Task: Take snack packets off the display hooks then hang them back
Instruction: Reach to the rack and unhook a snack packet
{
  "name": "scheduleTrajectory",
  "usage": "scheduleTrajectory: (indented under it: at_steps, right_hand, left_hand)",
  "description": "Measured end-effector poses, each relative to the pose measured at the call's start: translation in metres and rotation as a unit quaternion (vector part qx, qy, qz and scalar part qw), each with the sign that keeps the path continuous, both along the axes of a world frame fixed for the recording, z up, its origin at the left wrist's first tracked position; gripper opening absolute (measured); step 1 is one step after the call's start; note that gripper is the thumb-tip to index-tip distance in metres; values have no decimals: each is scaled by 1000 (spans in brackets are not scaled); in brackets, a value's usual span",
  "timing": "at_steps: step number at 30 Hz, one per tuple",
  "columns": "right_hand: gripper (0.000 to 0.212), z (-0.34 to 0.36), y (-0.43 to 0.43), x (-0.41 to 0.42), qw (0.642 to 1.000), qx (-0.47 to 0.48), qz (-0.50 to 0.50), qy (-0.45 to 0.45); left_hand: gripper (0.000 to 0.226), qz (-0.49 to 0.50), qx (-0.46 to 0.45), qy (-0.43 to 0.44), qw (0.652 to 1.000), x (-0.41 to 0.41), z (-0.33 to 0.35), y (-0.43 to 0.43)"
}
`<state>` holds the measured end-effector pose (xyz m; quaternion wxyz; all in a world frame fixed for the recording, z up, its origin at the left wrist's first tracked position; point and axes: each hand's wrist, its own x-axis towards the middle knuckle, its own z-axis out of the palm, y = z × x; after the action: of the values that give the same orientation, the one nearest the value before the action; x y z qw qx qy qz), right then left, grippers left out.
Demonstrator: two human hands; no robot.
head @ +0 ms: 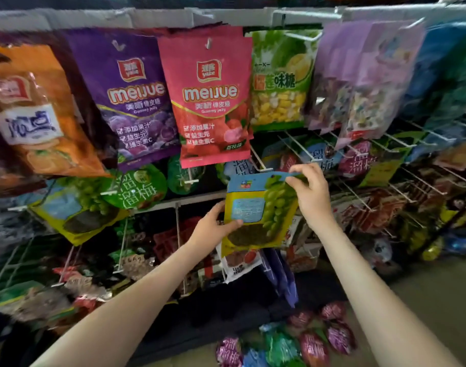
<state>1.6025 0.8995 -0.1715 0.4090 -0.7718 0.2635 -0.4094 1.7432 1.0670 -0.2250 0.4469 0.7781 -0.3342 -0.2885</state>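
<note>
1. The left hand (216,226) is curled round the lower left edge of the grape packet (255,207), with the thumb laid on the front face and the fingers hidden behind.
2. The blue header strip at the packet's top right is pinched between thumb and fingertips of the right hand (310,192), close beside the hang hole (273,176).
3. The packet is held free in the air, slightly tilted, with its header just below the tip of a bare white hook (258,161). It is not threaded on that hook.
4. The step in hand is judged to be the hanging back, although a packet just lifted off would look the same.
5. For a clean hang, the header should be kept flat and taut by the right pinch while the hole is lined up with the hook tip. The packet should then be pushed toward the far side, with the bottom steadied by the left hand so the packet is not twisted.
6. Both forearms are stretched forward and upward from the near edge, the right one reaching higher.
7. Above, a red gummy packet (213,102) and a purple gummy packet (136,96) are hung. Loose packets (292,337) are seen on the floor at the near right.
</note>
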Motion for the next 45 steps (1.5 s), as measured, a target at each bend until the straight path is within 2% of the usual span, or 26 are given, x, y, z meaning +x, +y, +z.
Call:
scheduleTrajectory:
  at_steps: [2,6,9,11,12,14,16,21,23,28,30,33,35,36,39,41,45]
  right_hand:
    - [10,6,13,-3,999,-3,22,27]
    - [14,-1,52,10,998,10,41,52]
    - [48,-15,88,37,993,89,72,43]
    - [61,-24,116,64,979,158,113,59]
    - [60,-27,132,79,964,211,141,77]
    - [43,-38,169,113,921,305,216,110]
    - [26,-54,207,148,894,323,277,142]
    - [15,-67,310,236,873,347,325,108]
    - [13,-67,343,259,874,334,336,112]
    - [10,-74,407,307,870,310,359,135]
    - [15,-78,420,320,864,338,347,137]
    - [43,-83,427,334,856,383,322,135]
    - [63,-86,432,344,851,400,315,126]
    - [63,-86,434,349,852,407,307,121]
    - [33,-84,434,356,862,418,269,99]
    - [28,-83,426,356,869,413,255,96]
    - [11,-82,412,353,881,386,255,100]
  left_hand:
    - [31,-23,-18,63,998,-5,-4,12]
    - [16,-6,-37,123,992,-6,-21,56]
    - [16,42,-50,168,984,12,-32,105]
    - [16,78,-48,199,976,31,-37,146]
    - [16,104,-48,209,971,42,-39,168]
    - [18,151,-54,210,964,69,-42,214]
    - [18,176,-64,212,959,98,-41,258]
    - [23,238,-70,207,946,166,-36,356]
    - [34,265,-74,211,938,185,-38,385]
    - [38,380,-116,192,898,225,-37,436]
    - [42,375,-123,181,901,237,-33,447]
    - [32,349,-63,144,924,257,-30,461]
    - [34,301,-28,120,946,278,-24,470]
    - [35,279,-17,116,953,290,-24,472]
    - [23,234,-8,127,964,312,-30,464]
    - [12,211,-19,143,967,312,-32,451]
    - [7,185,-8,149,971,308,-36,439]
